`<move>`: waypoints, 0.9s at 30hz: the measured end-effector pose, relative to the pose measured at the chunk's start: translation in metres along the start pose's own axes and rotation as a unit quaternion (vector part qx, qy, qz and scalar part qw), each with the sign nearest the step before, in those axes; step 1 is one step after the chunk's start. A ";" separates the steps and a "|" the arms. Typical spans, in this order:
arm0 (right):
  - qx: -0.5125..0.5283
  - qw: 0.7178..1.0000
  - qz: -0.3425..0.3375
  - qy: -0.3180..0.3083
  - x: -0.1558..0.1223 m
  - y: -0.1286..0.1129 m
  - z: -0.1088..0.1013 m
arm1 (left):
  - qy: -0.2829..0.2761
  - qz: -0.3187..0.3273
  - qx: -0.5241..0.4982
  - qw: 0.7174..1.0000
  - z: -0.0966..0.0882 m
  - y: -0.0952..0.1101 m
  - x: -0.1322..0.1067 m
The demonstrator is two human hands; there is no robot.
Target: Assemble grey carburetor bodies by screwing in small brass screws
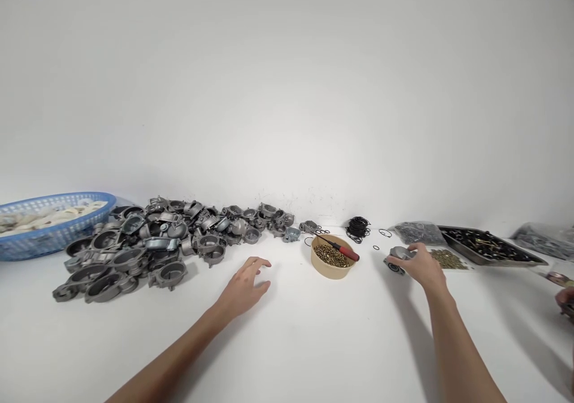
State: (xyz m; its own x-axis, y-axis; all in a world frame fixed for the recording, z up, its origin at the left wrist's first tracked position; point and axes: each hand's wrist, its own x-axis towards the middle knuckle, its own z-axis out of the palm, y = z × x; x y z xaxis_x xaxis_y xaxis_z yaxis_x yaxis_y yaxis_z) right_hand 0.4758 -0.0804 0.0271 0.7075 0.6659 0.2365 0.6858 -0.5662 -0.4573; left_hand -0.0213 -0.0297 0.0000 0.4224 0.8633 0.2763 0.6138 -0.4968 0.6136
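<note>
Gripping one small grey metal part on the white table, the right hand has its fingers closed over it, just right of the paper bowl of brass screws with a red screwdriver across it. Looks like early going to me: a big pile of metal housings sits untouched. The left hand hovers spread out, holding nothing.

Desk: plain white. Heap of cast metal housings, far left: dull grey. Woven plastic basket, left edge: blue, lattice pattern. Round paper bowl: tan, brass-yellow screws inside. Screwdriver: red handle. Rubber rings: black. Metal tray, right edge: dark grey.
</note>
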 end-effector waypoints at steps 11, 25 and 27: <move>0.029 0.998 -0.057 0.021 0.006 0.005 0.001 | -0.001 -0.006 -0.001 1.000 0.000 0.001 -0.001; 0.040 0.997 -0.062 -0.024 -0.003 -0.007 -0.008 | -0.004 -0.002 0.002 1.000 0.000 0.001 -0.001; 0.040 0.997 -0.054 -0.027 -0.003 -0.007 -0.008 | -0.005 0.000 0.001 1.000 0.000 0.000 -0.001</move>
State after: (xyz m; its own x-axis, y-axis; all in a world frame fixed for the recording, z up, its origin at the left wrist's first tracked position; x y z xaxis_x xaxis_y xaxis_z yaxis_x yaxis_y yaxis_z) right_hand 0.4700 -0.0818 0.0363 0.6183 0.7478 0.2419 0.7403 -0.4508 -0.4987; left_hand -0.0216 -0.0310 -0.0001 0.4288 0.8621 0.2700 0.6154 -0.4975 0.6114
